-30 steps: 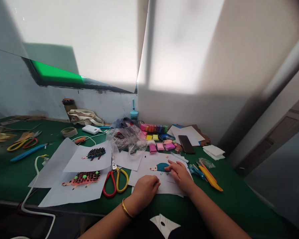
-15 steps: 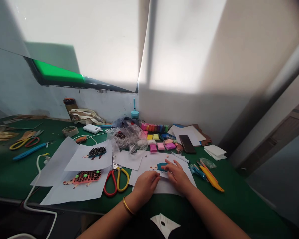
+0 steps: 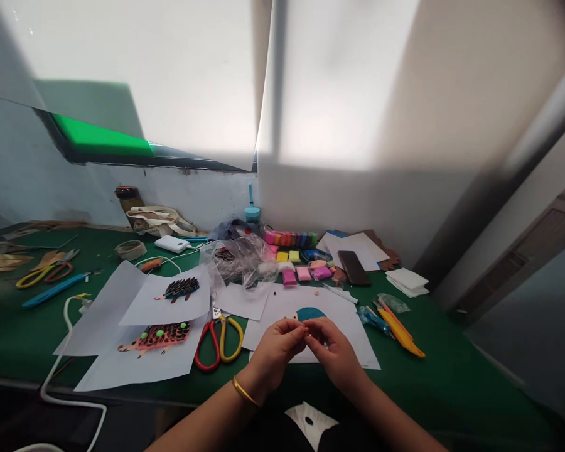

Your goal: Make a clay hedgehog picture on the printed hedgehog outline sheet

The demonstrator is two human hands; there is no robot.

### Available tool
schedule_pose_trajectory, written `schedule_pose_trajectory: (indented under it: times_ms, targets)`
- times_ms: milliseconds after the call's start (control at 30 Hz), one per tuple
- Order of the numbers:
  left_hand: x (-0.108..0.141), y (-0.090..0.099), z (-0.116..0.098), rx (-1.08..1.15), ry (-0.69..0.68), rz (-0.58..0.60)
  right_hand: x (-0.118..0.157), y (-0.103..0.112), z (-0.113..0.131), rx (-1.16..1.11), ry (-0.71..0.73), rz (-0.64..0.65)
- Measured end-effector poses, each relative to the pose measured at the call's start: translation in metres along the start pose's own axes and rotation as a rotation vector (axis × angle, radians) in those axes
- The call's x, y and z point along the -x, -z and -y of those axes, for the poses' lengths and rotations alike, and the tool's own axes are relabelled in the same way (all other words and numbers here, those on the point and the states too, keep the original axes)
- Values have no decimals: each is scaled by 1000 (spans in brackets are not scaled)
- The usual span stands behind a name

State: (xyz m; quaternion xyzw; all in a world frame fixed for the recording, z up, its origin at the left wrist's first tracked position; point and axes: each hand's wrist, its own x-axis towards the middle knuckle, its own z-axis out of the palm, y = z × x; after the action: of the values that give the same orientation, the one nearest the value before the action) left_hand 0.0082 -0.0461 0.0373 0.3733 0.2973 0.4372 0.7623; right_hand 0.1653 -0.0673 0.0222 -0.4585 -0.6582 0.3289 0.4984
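My left hand (image 3: 277, 350) and my right hand (image 3: 333, 353) meet fingertip to fingertip over a white sheet (image 3: 358, 342). Both are closed in a pinch; whatever sits between the fingertips is too small to make out. Just behind them on the sheet lies a blue clay hedgehog body (image 3: 312, 312), its lower part and face mostly hidden by my fingers. A tiny dark bit (image 3: 275, 293) and a small peach-coloured bit (image 3: 316, 292) rest higher on the same paper. A gold bangle circles my left wrist.
Red-and-yellow-handled scissors (image 3: 219, 342) lie left of the sheet. Beyond are hedgehog pictures, one black-spined (image 3: 182, 288), one pink (image 3: 156, 339). Clay packets (image 3: 289, 277), a plastic bag (image 3: 238, 260) and a phone (image 3: 353, 268) sit behind; a yellow tool (image 3: 402, 333) is at right.
My right hand has drawn back from the blue hedgehog, its spread fingers now closed against my left fingertips. The left hand has lifted slightly. At far left, another person's hand has come into view.
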Motion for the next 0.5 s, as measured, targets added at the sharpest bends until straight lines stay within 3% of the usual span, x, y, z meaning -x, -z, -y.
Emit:
schedule_pose_trajectory:
  times_ms: [233, 500]
  targets:
    - [3, 0, 2, -225, -16, -81, 1, -1, 8, -3, 23, -18]
    - [7, 0, 0, -301, 0, -65, 1, 4, 8, 74, 121, -26]
